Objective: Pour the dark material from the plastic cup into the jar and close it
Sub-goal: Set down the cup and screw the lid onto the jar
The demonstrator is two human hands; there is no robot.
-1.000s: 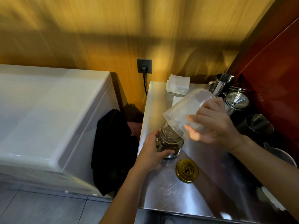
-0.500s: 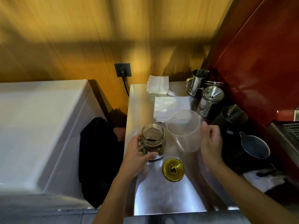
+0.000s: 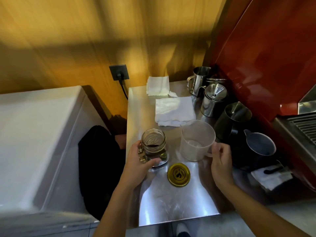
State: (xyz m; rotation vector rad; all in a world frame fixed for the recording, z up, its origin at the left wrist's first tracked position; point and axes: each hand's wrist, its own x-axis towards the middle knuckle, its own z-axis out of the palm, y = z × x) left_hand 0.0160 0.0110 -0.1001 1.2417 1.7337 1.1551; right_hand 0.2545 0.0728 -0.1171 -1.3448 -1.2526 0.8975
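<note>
A glass jar [image 3: 153,142] with a handle stands open on the steel counter [image 3: 171,206], with dark material in its bottom. My left hand [image 3: 138,161] is wrapped around its left side and base. To its right the translucent plastic cup [image 3: 196,141] stands upright on the counter and looks empty. My right hand [image 3: 220,158] grips the handle on the cup's right side. The gold jar lid [image 3: 178,175] lies inner side up on the counter, just in front of and between the jar and the cup.
Folded white cloths [image 3: 174,112] lie behind the jar. Steel pitchers [image 3: 198,79], a funnel-topped pot [image 3: 213,100] and dark jugs [image 3: 259,147] crowd the right side beside a red machine [image 3: 273,57]. A white chest [image 3: 34,142] and black cloth [image 3: 97,165] sit left.
One second ago my right hand held the cup tipped mouth-down over the jar. The cup has since swung right and now stands upright on the counter. My left hand stayed on the jar.
</note>
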